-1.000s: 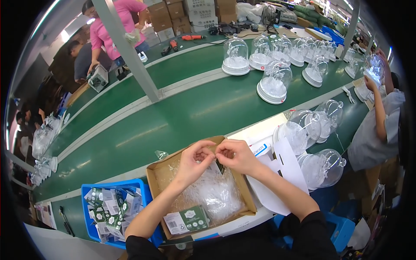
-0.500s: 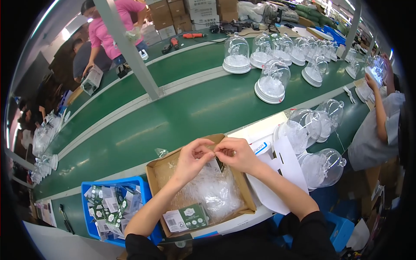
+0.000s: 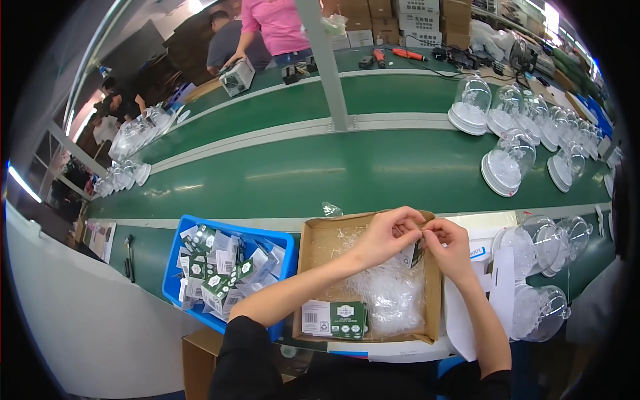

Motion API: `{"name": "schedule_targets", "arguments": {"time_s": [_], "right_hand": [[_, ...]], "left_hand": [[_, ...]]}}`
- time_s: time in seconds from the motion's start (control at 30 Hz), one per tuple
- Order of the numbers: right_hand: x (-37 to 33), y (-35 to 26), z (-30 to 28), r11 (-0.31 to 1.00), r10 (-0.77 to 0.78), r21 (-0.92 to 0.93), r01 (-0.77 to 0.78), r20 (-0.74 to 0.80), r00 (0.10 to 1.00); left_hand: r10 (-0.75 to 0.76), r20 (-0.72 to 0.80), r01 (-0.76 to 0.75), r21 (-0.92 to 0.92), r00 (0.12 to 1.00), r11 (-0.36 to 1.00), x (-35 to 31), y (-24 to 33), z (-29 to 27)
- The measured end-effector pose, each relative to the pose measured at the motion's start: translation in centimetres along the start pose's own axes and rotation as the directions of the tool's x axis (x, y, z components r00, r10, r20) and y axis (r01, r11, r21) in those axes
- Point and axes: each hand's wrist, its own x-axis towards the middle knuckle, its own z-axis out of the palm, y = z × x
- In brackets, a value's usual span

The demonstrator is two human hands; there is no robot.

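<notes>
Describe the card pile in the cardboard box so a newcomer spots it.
By the near edge of the long green table stands an open cardboard box, right of a blue bin. In the box's near left corner, beside clear plastic strands, lies the card pile: half white, half green, flat, unlike the bin's jumbled cards.

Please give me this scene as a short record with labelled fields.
left hand: fingers bent, fingertips meeting the right hand's
right hand: fingers bent, above the box's right part
between hands: small green-and-white card, just below the fingertips; exact grip unclear
box: open cardboard box
box contents: clear plastic strands; green-and-white cards at near left
left of box: blue bin of similar cards
right of box: clear domes on white bases
beyond: green work surface
</notes>
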Motion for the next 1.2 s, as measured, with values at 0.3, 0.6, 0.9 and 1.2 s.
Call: {"name": "schedule_targets", "arguments": {"time_s": [0.3, 0.6, 0.9, 1.2], "right_hand": [[0.04, -0.11, 0.3, 1.0, 0.009, 0.023, -0.008, -0.002, 1.0], [0.0, -0.32, 0.26, 1.0, 0.014, -0.005, -0.015, -0.009, 1.0], [-0.1, 0.02, 0.25, 0.999, 0.028, 0.032, -0.027, -0.013, 1.0], [0.03, 0.11, 0.08, 0.999, 0.039, 0.026, -0.039, 0.0, 0.999]], "left_hand": [[0.032, -0.01, -0.032, 0.002, 0.999, 0.999, -0.2, 0.92, -0.24], [0.031, 0.024, -0.031, -0.006, 0.999, 1.0, -0.24, 0.69, -0.44], [0.044, 0.014, -0.044, 0.015, 0.999, 0.999, -0.19, 0.43, -0.33], [0.039, 0.02, -0.04, 0.062, 0.999, 0.997, -0.11, 0.18, -0.31]]}}
